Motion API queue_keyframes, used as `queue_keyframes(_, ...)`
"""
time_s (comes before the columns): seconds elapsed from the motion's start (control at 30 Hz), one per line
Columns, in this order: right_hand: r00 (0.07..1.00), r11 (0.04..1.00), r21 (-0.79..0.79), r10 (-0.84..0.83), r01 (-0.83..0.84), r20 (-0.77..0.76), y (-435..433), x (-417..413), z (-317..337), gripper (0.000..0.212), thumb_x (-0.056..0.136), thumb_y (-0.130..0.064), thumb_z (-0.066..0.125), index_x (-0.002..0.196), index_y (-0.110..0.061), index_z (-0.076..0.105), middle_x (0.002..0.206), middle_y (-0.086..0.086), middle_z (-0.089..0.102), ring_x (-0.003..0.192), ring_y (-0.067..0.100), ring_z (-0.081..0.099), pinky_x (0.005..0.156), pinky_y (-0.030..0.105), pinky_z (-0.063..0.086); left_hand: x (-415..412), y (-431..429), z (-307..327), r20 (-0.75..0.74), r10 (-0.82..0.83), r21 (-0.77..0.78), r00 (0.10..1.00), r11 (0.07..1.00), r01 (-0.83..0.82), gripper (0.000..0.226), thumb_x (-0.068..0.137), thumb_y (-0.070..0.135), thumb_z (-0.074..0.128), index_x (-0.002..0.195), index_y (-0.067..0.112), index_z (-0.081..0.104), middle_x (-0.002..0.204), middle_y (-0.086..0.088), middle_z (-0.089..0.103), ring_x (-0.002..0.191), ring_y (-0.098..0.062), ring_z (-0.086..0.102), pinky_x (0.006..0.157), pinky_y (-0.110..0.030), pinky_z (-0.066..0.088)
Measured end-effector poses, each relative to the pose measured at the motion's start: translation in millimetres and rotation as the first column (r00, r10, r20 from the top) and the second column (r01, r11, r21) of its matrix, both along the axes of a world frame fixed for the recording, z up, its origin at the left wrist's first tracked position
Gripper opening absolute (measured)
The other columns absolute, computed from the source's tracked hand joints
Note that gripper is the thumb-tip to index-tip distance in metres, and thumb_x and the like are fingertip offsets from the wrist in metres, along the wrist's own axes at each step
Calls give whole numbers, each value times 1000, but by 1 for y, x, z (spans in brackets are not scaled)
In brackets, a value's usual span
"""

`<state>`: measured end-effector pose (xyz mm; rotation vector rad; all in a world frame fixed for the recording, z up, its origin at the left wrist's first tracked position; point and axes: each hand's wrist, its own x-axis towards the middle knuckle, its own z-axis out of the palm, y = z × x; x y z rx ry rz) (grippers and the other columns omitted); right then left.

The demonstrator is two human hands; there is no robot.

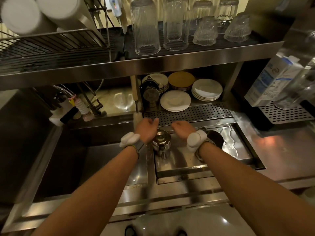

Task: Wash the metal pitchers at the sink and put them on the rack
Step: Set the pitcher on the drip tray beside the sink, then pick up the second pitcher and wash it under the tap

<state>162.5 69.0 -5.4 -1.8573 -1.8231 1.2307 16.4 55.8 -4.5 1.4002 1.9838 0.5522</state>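
A small shiny metal pitcher [161,142] stands upright on the wet steel rinsing tray [180,164], right of the sink basin [71,155]. My left hand [146,129] hovers just above and behind its left rim, thumb spread, holding nothing. My right hand [183,130] hangs to the right of the pitcher with its fingers curled under and nothing visible in it. A second, darker metal pitcher [215,139] stands behind my right wrist, partly hidden. The wire dish rack [51,45] sits on the upper shelf at the left.
Upturned glasses [147,28] line the upper shelf. Stacked plates [207,89] and saucers sit under it, behind a perforated drain grate [187,113]. A faucet with a pink hose [81,108] is at the sink's back. A milk carton [272,80] stands at the right.
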Motion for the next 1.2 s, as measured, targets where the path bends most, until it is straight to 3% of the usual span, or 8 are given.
queue_keyframes(0.13,998,991,131,-22,15,55,1,23,17,31,92,-20,48,116,-12,66,118,11,65,109,30,59,90,34,45,24,1,15,46,-75,147,996,987,67,34,95,35,47,116,12,62,117,-8,65,110,-25,59,91,-33,44)
queue_keyframes(0.27,994,980,189,-73,56,81,-6,55,24,33,89,-21,57,120,-12,64,124,7,65,118,26,57,99,32,43,59,5,23,56,-287,113,956,954,279,18,95,23,47,93,14,63,97,-13,62,90,-23,56,78,-31,40)
queue_keyframes(0.37,980,979,168,-142,118,138,-10,84,25,36,86,-22,61,121,-12,63,125,8,63,117,27,57,95,30,43,89,9,25,-14,-407,53,914,912,407,26,96,18,46,115,12,63,114,-8,62,108,-24,57,90,-32,42)
queue_keyframes(0.43,969,979,149,-164,138,183,-15,99,20,46,83,-28,66,126,-13,58,128,8,61,118,27,56,96,32,44,103,10,21,-92,-446,29,890,893,450,29,95,17,47,122,12,59,128,-7,60,119,-25,55,97,-32,42)
queue_keyframes(0.6,966,979,85,-198,186,167,-31,123,-2,91,65,-35,83,140,-11,38,134,13,54,121,30,52,98,33,44,131,13,5,-142,-523,-37,840,851,524,30,95,15,46,122,12,58,128,-9,61,118,-26,57,97,-33,43)
queue_keyframes(0.7,956,982,28,-186,185,227,-27,119,-21,101,57,-40,84,139,-14,32,130,13,54,116,31,56,96,38,49,131,13,2,-138,-536,-15,833,842,539,30,94,14,45,121,12,58,127,-10,61,116,-26,57,96,-33,44)
queue_keyframes(0.83,926,986,53,-164,155,340,-26,110,-28,83,52,-39,84,119,-14,43,113,10,60,99,29,61,84,41,55,116,14,-1,-109,-506,9,856,860,510,29,95,19,47,121,15,59,127,-7,62,116,-24,58,97,-32,44)
queue_keyframes(1.2,995,902,432,-59,18,81,-14,71,96,78,61,-30,82,129,-15,48,120,5,57,109,21,56,91,33,50,53,1,72,-85,-340,238,936,906,351,50,94,14,46,143,20,34,139,-7,50,124,-27,50,92,-28,38)
